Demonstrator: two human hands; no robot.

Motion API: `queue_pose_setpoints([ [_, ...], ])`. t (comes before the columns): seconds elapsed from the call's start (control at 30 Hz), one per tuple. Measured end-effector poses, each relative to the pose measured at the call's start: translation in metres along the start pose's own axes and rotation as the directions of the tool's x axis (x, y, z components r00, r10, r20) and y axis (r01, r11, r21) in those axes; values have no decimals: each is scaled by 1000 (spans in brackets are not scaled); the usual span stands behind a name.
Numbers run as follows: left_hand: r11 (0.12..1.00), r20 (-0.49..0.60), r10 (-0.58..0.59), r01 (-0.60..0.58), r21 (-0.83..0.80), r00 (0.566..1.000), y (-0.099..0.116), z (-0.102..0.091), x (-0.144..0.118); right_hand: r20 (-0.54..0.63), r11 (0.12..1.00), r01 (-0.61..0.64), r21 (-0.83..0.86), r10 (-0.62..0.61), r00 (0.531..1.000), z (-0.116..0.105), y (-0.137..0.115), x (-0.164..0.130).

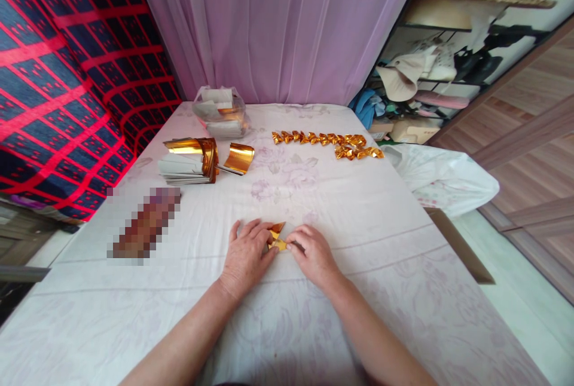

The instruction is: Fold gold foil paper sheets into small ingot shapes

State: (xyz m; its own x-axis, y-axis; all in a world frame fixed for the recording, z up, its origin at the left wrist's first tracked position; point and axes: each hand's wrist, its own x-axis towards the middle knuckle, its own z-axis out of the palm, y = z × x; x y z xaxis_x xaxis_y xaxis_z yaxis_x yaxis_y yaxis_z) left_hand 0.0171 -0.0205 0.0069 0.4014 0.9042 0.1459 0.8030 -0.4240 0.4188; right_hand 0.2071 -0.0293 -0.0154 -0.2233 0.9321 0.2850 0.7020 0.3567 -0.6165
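Note:
A partly folded piece of gold foil paper (pixel 278 245) lies on the tablecloth between my hands. My left hand (pixel 251 248) presses on its left side, with the thumb and fingertips at the folds. From the right, my right hand (pixel 314 253) pinches the paper's edge between thumb and curled fingers. One pointed gold corner sticks up past the left fingertips. Parts of the paper are hidden under the fingers. Farther off stands a stack of gold-faced paper sheets (pixel 186 165), grey on the back, with a loose curled gold sheet (pixel 240 158) beside it.
Folded gold pieces (pixel 314 138) lie in rows at the table's back right. A clear plastic bag (pixel 219 112) of paper sits at the back left. A blurred, pixelated object (pixel 146 224) lies left. Beyond the right edge are a white plastic bag (pixel 448 180) and a shelf (pixel 484 30).

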Motion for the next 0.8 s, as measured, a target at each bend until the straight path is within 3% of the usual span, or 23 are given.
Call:
queue_pose_setpoints([
  [0.17, 1000, 32, -10, 11, -9, 999, 2, -3, 0, 0, 998, 38, 51, -38, 999, -5, 5, -2],
  [0.3, 1000, 16, 13, -13, 4, 1000, 0, -3, 0, -68, 996, 79, 51, -76, 995, -5, 5, -5],
  [0.5, 999, 91, 39, -41, 17, 995, -3, -10, 4, -190, 992, 65, -104, -84, 978, -7, 11, -8],
  [0.8, 974, 214, 196, -215, 73, 957, -12, -22, 19, -58, 984, 100, -148, -109, 992, -13, 17, -7],
])
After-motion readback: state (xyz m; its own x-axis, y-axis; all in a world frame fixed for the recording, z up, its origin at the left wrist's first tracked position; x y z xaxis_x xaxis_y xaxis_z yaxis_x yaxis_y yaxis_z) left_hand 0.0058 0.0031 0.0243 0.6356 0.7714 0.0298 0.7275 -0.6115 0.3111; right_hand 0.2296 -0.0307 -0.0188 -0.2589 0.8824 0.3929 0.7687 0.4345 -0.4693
